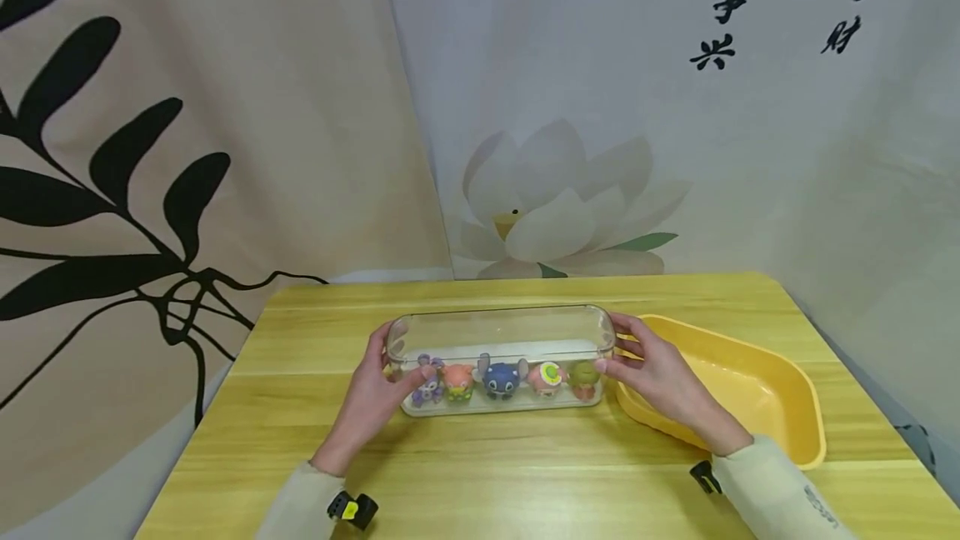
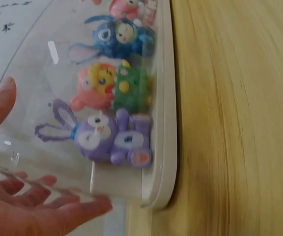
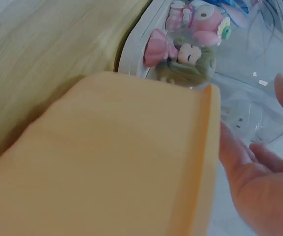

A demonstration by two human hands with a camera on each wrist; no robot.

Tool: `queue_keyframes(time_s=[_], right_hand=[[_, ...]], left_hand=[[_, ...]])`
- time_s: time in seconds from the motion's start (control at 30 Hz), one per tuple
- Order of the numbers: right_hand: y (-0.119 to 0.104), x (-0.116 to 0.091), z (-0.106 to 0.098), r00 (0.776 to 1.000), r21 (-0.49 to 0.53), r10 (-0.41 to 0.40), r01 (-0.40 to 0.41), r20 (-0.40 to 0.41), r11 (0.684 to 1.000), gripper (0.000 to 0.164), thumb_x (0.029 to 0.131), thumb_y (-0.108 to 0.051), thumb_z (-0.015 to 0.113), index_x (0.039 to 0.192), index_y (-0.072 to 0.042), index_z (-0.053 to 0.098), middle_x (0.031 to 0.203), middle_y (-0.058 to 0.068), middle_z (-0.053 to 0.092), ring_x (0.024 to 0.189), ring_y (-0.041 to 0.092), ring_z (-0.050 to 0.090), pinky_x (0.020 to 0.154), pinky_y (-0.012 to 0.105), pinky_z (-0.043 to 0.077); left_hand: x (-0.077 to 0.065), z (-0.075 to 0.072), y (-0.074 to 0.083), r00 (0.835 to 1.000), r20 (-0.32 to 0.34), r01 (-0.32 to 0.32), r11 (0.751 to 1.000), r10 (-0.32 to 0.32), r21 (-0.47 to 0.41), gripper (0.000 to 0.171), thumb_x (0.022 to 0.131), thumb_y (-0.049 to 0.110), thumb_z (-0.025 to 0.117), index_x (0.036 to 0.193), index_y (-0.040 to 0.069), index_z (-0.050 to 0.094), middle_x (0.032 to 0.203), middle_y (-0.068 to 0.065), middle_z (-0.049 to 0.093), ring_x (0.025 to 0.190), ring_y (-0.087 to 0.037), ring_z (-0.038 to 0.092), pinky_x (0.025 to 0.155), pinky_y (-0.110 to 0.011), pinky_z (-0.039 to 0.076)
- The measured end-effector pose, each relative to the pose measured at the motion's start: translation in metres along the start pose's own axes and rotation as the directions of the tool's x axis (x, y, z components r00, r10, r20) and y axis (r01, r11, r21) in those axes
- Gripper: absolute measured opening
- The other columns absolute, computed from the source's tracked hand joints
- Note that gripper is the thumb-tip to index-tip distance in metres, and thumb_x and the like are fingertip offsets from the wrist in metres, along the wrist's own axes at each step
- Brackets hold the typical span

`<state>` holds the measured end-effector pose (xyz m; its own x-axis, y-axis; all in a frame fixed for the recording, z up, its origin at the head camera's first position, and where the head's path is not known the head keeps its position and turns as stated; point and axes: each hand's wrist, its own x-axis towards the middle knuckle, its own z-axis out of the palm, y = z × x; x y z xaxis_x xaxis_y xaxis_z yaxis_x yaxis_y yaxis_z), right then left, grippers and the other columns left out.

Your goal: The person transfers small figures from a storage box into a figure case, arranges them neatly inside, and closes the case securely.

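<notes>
A long clear display case [image 1: 498, 328] with a pale base rim [image 2: 167, 123] stands on the wooden table. Inside, a row of figurines lines its front: a purple rabbit [image 2: 107, 135], an orange-hooded one [image 1: 457, 382], a blue big-eared one [image 1: 501, 379], a pink one [image 1: 546, 378] and one with olive hair [image 3: 188, 64]. My left hand [image 1: 381, 386] holds the case's left end, thumb on the front and fingers around the side. At the opposite end my right hand [image 1: 660, 373] holds it the same way, thumb in front, with the other fingers partly hidden behind the cover.
A yellow plastic tray [image 1: 806, 407] sits at the right, under my right forearm and close beside the case. Behind the table [image 1: 480, 482] hang printed cloths [image 1: 315, 107] with leaves, a lotus and writing.
</notes>
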<state>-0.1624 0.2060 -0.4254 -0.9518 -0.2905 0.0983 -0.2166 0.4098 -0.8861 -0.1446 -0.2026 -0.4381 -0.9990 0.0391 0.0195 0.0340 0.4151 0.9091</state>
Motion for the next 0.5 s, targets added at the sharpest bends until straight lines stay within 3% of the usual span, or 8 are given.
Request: queue_keyframes(time_s=[0.13,0.23,0.37,0.5], right_hand=[[0.002,0.001,-0.003,1.0,-0.078,-0.013,0.014,0.007,0.997,0.077,0.096,-0.027,0.077,0.155,0.001,0.037,0.152,0.026,0.047,0.131,0.047,0.056,0.101,0.048,0.058],[0.001,-0.002,-0.007,0.999,-0.184,-0.034,0.033,-0.003,0.982,0.076,0.098,-0.034,0.074,0.156,0.001,0.038,0.152,0.025,0.049,0.13,0.046,0.056,0.103,0.055,0.055],[0.001,-0.011,-0.015,0.997,-0.316,-0.063,0.045,-0.048,0.948,0.064,0.105,-0.038,0.064,0.155,-0.004,0.043,0.15,0.023,0.053,0.13,0.047,0.056,0.103,0.064,0.052],[0.003,-0.019,-0.025,0.991,-0.409,-0.105,0.062,-0.083,0.91,0.053,0.11,-0.036,0.053,0.153,-0.006,0.048,0.152,0.021,0.052,0.135,0.048,0.051,0.106,0.067,0.045]], left_hand=[[0.003,-0.001,-0.007,0.999,0.037,-0.038,0.997,0.035,0.073,0.098,0.094,0.039,0.078,0.165,0.01,0.016,0.161,-0.029,0.033,0.144,-0.052,0.038,0.111,-0.062,0.045],[0.002,-0.003,-0.012,0.994,0.071,-0.088,0.985,0.078,0.15,0.097,0.097,0.04,0.073,0.167,0.011,0.011,0.164,-0.03,0.028,0.144,-0.054,0.034,0.113,-0.069,0.038],[-0.002,-0.008,-0.018,0.988,0.086,-0.148,0.958,0.131,0.246,0.095,0.101,0.039,0.068,0.168,0.013,0.006,0.168,-0.027,0.018,0.148,-0.054,0.026,0.115,-0.074,0.027],[-0.007,-0.016,-0.024,0.982,0.064,-0.191,0.915,0.18,0.357,0.091,0.102,0.044,0.064,0.168,0.015,0.008,0.17,-0.024,0.016,0.149,-0.053,0.024,0.114,-0.077,0.026]])
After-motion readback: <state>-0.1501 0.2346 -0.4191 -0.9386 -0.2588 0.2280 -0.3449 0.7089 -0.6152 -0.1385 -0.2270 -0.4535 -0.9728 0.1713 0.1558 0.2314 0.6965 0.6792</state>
